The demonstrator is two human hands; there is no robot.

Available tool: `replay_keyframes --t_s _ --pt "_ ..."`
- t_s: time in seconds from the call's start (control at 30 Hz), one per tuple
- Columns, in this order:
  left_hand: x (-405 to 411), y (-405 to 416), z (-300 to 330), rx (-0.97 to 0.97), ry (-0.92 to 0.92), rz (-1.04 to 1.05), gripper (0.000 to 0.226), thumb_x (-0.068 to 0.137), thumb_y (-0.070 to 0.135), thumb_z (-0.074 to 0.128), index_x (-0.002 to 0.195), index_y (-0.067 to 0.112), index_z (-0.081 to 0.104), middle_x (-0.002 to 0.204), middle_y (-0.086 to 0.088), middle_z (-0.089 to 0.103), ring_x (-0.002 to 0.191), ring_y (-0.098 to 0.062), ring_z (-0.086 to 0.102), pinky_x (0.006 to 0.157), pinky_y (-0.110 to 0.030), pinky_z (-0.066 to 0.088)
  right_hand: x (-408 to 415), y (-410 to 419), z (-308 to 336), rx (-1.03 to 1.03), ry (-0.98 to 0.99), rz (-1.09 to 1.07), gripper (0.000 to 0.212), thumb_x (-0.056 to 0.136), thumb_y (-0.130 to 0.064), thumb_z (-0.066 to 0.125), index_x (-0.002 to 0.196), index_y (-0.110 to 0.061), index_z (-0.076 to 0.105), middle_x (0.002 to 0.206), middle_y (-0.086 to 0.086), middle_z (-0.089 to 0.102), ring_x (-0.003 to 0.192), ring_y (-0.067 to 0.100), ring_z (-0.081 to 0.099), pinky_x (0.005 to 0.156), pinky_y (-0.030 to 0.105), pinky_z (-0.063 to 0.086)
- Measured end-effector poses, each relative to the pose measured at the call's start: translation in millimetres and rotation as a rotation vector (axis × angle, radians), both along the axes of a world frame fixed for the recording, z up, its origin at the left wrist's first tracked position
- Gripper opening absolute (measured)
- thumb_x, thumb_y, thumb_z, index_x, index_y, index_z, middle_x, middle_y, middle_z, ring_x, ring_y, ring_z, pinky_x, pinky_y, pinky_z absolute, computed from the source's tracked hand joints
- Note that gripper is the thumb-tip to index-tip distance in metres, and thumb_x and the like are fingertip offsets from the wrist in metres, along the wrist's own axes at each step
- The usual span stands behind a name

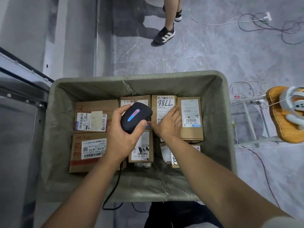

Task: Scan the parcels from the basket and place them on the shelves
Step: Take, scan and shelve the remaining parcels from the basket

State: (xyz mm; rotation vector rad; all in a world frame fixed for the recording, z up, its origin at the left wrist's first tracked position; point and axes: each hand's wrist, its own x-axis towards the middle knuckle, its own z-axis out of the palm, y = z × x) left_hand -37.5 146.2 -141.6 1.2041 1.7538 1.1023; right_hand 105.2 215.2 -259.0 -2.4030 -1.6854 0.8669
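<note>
A grey-green basket (54,122) on the floor holds several brown cardboard parcels with white labels. My left hand (125,140) grips a black barcode scanner (135,116) with a lit blue and red stripe, held over the middle of the basket. Its black cable hangs down over the near rim. My right hand (167,124) reaches into the basket and rests on the parcel marked 7786 (163,104), fingers spread along its right edge beside another labelled parcel (191,116). Two larger parcels (92,116) lie at the left.
A metal shelf frame (21,83) stands at the left. Another person's legs and black shoes (164,34) are on the tiled floor beyond the basket. Cables (263,25) trail across the floor at the right, next to a wooden stool (279,116) with a white headset.
</note>
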Motion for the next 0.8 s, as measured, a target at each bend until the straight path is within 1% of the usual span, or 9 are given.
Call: replay_keyframes --t_s 0.13,0.23,0.33,0.43,0.5,0.53,0.63,0.7,0.8 --pt "-0.5 -1.9 0.7 0.000 -0.001 0.004 0.058 0.078 0.038 0.080 0.129 0.033 0.052 0.118 0.019 0.065 0.103 0.003 0.066 0.082 -0.011 0.050 1.7 1.1 3.9 -0.016 -0.006 0.021 0.140 0.068 -0.068 0.080 0.158 -0.001 -0.003 0.161 0.021 0.016 0.145 0.037 0.023 0.121 0.043 0.023" --pt "-1.7 -2.7 4.7 0.007 0.004 0.010 0.057 0.078 0.040 0.080 0.128 0.035 0.052 0.119 0.020 0.065 0.103 0.003 0.066 0.081 -0.009 0.049 5.4 -0.3 11.6 -0.015 0.005 0.023 0.139 0.067 -0.065 0.082 0.158 -0.002 -0.003 0.161 0.019 0.016 0.144 0.035 0.023 0.121 0.042 0.022" --pt "-2.8 -4.9 12.5 0.021 0.001 0.018 0.060 0.076 0.051 0.079 0.128 0.037 0.052 0.120 0.019 0.065 0.104 0.003 0.065 0.081 -0.008 0.048 11.5 -5.4 22.1 0.017 0.053 0.020 0.139 0.066 -0.062 0.084 0.158 -0.004 -0.003 0.159 0.016 0.018 0.142 0.034 0.023 0.120 0.041 0.022" --pt "-6.3 -11.5 20.6 0.032 -0.010 0.038 0.063 0.073 0.057 0.075 0.128 0.036 0.052 0.115 0.032 0.065 0.103 0.004 0.066 0.081 -0.010 0.049 20.1 -11.3 33.3 0.057 0.092 0.053 0.139 0.064 -0.064 0.083 0.158 -0.006 -0.001 0.158 0.015 0.018 0.144 0.034 0.021 0.122 0.046 0.022" --pt "-10.6 -18.1 24.6 0.039 -0.019 0.049 0.061 0.073 0.058 0.075 0.127 0.039 0.052 0.113 0.038 0.063 0.100 0.000 0.067 0.082 -0.017 0.054 27.0 -15.8 44.6 0.064 0.105 0.076 0.139 0.063 -0.066 0.081 0.158 -0.009 -0.003 0.158 0.012 0.018 0.143 0.033 0.020 0.121 0.049 0.022" --pt "-12.6 -21.9 27.2 0.043 -0.023 0.054 0.060 0.073 0.058 0.075 0.126 0.042 0.052 0.113 0.037 0.063 0.099 -0.002 0.068 0.082 -0.020 0.055 30.6 -18.2 50.8 0.070 0.106 0.087 0.139 0.064 -0.067 0.080 0.158 -0.011 -0.004 0.158 0.010 0.017 0.142 0.032 0.019 0.120 0.051 0.023" --pt "-16.1 -33.3 36.8 0.072 -0.030 0.066 0.060 0.072 0.059 0.075 0.126 0.044 0.052 0.115 0.035 0.063 0.104 -0.001 0.067 0.082 -0.012 0.051 39.2 -26.3 72.5 0.096 0.134 0.151 0.137 0.065 -0.065 0.080 0.158 -0.014 -0.006 0.158 0.006 0.015 0.141 0.030 0.017 0.118 0.053 0.026" --pt "-16.4 -41.3 43.3 0.090 -0.037 0.072 0.064 0.072 0.058 0.075 0.129 0.038 0.054 0.118 0.029 0.064 0.107 0.000 0.065 0.082 -0.010 0.049 43.2 -32.7 86.7 0.119 0.139 0.199 0.135 0.065 -0.062 0.081 0.158 -0.016 -0.006 0.156 0.006 0.018 0.139 0.029 0.019 0.117 0.052 0.028" --pt "-14.7 -54.7 55.6 0.121 -0.035 0.069 0.071 0.072 0.057 0.075 0.132 0.025 0.054 0.122 0.020 0.062 0.105 0.005 0.064 0.081 -0.006 0.047 47.7 -44.0 107.5 0.156 0.151 0.256 0.134 0.064 -0.062 0.081 0.158 -0.017 -0.004 0.152 0.005 0.020 0.136 0.026 0.019 0.116 0.047 0.026"
